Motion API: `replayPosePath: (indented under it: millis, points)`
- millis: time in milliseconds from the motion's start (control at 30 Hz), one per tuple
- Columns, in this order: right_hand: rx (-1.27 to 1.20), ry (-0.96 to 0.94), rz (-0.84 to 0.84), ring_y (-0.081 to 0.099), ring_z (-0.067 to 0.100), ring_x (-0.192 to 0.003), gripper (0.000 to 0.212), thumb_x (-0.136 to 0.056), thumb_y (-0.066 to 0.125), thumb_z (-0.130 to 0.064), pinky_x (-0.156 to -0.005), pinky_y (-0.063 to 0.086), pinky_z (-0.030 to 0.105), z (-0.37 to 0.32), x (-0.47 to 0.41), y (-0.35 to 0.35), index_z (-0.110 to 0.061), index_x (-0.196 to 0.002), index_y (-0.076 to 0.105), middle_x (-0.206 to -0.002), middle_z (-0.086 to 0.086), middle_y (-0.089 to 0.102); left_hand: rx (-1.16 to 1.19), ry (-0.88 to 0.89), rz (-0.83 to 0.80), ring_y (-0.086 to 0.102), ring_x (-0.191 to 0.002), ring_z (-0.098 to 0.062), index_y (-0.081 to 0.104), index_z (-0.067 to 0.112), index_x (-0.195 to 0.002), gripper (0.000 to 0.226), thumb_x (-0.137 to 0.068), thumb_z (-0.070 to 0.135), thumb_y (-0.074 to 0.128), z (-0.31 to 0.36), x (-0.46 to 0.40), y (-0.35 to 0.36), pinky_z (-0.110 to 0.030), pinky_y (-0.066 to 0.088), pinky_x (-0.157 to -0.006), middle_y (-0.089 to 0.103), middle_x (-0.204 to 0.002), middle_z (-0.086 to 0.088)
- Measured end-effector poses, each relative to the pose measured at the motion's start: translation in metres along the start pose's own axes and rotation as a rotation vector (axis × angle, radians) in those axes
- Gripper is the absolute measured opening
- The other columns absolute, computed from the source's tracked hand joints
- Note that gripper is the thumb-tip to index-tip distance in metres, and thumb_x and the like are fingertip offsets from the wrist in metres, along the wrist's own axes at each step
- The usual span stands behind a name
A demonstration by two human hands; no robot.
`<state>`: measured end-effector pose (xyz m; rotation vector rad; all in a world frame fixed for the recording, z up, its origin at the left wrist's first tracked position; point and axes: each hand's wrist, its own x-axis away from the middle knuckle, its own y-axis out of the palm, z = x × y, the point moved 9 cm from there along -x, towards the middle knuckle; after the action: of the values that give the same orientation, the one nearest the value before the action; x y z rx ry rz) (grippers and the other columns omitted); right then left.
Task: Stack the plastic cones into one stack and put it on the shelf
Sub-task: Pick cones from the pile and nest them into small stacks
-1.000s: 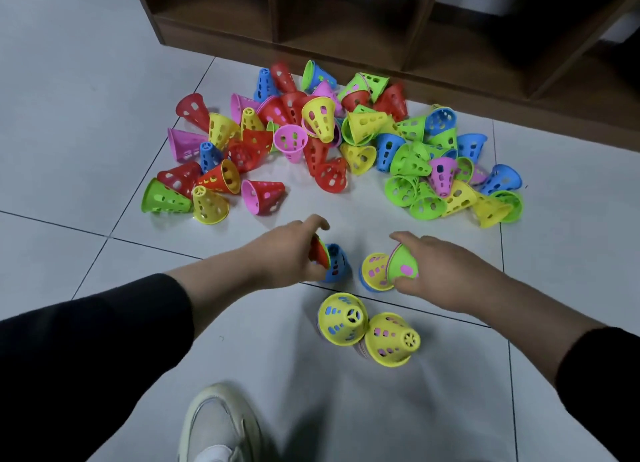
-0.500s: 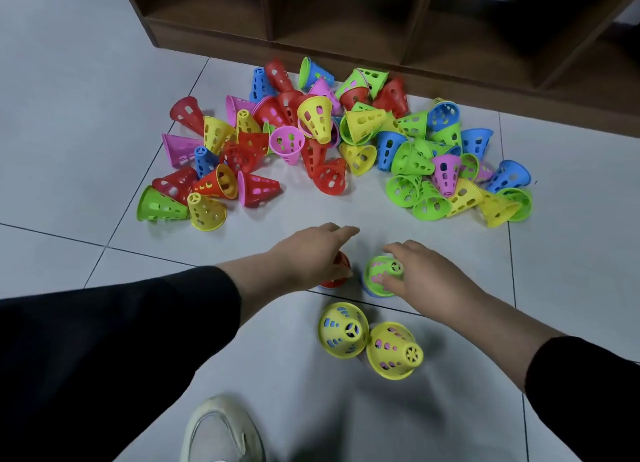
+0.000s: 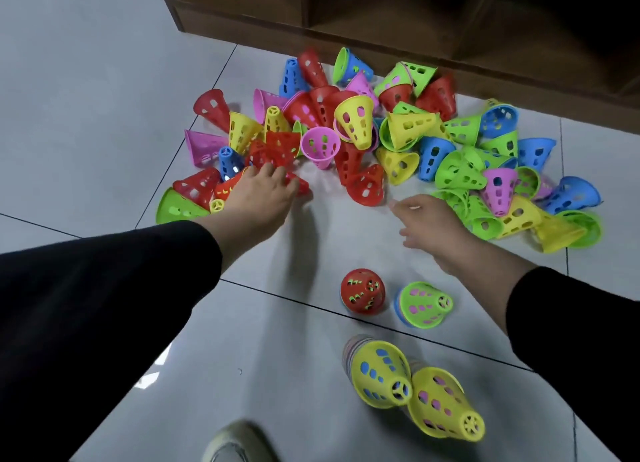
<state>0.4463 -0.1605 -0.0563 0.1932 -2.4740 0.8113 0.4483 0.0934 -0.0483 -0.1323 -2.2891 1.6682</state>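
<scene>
Early in the sorting: four short stacks started, most cones loose, nothing on the shelf.

Near the person stand a red-topped stack [image 3: 363, 295], a green-topped stack [image 3: 423, 304] and two yellow-topped stacks [image 3: 381, 373] [image 3: 445, 402], none yet merged into one. The big pile of loose cones [image 3: 398, 139] lies farther off, just before the wooden shelf [image 3: 381, 22]. The left hand [image 3: 258, 193] reaches into the pile's left part, fingers curling over a red cone [image 3: 299, 184]; whether it grips is unclear. The right hand [image 3: 431, 221] hovers with relaxed, spread fingers, holding nothing.
</scene>
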Motion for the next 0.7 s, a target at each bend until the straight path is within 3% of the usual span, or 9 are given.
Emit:
replayPosePath:
  millis: [100, 200, 267, 367, 433, 533, 600, 700]
  points:
    - [-0.196, 0.182, -0.036, 0.064, 0.034, -0.101, 0.052, -0.094, 0.060, -0.048, -0.090, 0.056, 0.047, 0.000, -0.021, 0.019, -0.002, -0.118, 0.058, -0.089, 0.006, 0.055, -0.075, 0.038, -0.005, 0.048, -0.117, -0.032, 0.041, 0.014, -0.145, 0.049, -0.099, 0.031, 0.041, -0.001, -0.016, -0.003, -0.042, 0.043, -0.098, 0.052, -0.131, -0.012]
    - [-0.260, 0.280, -0.021, 0.063, 0.034, -0.104, 0.064, -0.089, 0.060, -0.059, -0.078, 0.059, 0.038, 0.001, -0.044, 0.032, -0.011, -0.130, 0.052, -0.115, 0.006, 0.054, -0.143, 0.031, -0.020, 0.048, -0.116, -0.031, 0.029, 0.011, -0.152, 0.057, -0.101, 0.034, 0.041, -0.005, -0.028, 0.002, -0.039, 0.040, -0.096, 0.052, -0.132, -0.011]
    - [-0.284, 0.309, 0.010, 0.064, 0.032, -0.101, 0.070, -0.083, 0.060, -0.068, -0.075, 0.060, 0.036, 0.001, -0.058, 0.038, -0.017, -0.131, 0.052, -0.122, 0.001, 0.053, -0.181, 0.046, -0.015, 0.048, -0.113, -0.030, 0.030, 0.010, -0.151, 0.057, -0.100, 0.030, 0.046, -0.004, -0.034, 0.004, -0.038, 0.040, -0.093, 0.053, -0.130, -0.010]
    - [-0.279, 0.297, 0.046, 0.064, 0.030, -0.099, 0.073, -0.077, 0.063, -0.072, -0.079, 0.061, 0.042, -0.005, -0.073, 0.046, -0.019, -0.126, 0.054, -0.103, -0.007, 0.060, -0.191, 0.070, -0.060, 0.048, -0.114, -0.030, 0.035, 0.009, -0.148, 0.050, -0.100, 0.022, 0.044, 0.000, -0.037, 0.013, -0.036, 0.040, -0.090, 0.054, -0.131, -0.010]
    - [-0.308, 0.302, 0.056, 0.063, 0.029, -0.099, 0.067, -0.076, 0.068, -0.067, -0.079, 0.060, 0.044, -0.005, -0.077, 0.050, -0.019, -0.121, 0.053, -0.098, -0.005, 0.059, -0.165, 0.074, -0.110, 0.049, -0.113, -0.030, 0.045, 0.011, -0.140, 0.041, -0.099, 0.018, 0.043, 0.003, -0.034, 0.019, -0.036, 0.041, -0.088, 0.055, -0.128, -0.010]
    - [-0.357, 0.295, 0.067, 0.065, 0.028, -0.099, 0.048, -0.080, 0.074, -0.050, -0.078, 0.060, 0.041, -0.006, -0.080, 0.055, -0.019, -0.110, 0.054, -0.112, 0.002, 0.060, -0.078, 0.067, -0.135, 0.051, -0.108, -0.031, 0.051, 0.012, -0.131, 0.034, -0.097, 0.013, 0.046, 0.006, -0.025, 0.028, -0.038, 0.045, -0.082, 0.057, -0.120, -0.011]
    - [-0.379, 0.272, 0.054, 0.065, 0.025, -0.100, 0.034, -0.082, 0.075, -0.039, -0.079, 0.059, 0.040, -0.004, -0.079, 0.054, -0.019, -0.100, 0.055, -0.108, 0.004, 0.064, 0.066, 0.021, -0.138, 0.051, -0.105, -0.032, 0.050, 0.012, -0.129, 0.033, -0.096, 0.013, 0.052, 0.003, -0.020, 0.027, -0.038, 0.044, -0.074, 0.056, -0.115, -0.013]
    - [-0.325, 0.245, 0.019, 0.065, 0.019, -0.094, 0.023, -0.081, 0.074, -0.031, -0.084, 0.057, 0.038, 0.006, -0.071, 0.051, -0.017, -0.092, 0.060, -0.094, 0.002, 0.066, 0.335, -0.081, -0.091, 0.051, -0.099, -0.031, 0.049, 0.015, -0.125, 0.034, -0.093, 0.021, 0.059, -0.003, -0.010, 0.024, -0.041, 0.047, -0.077, 0.057, -0.109, -0.013]
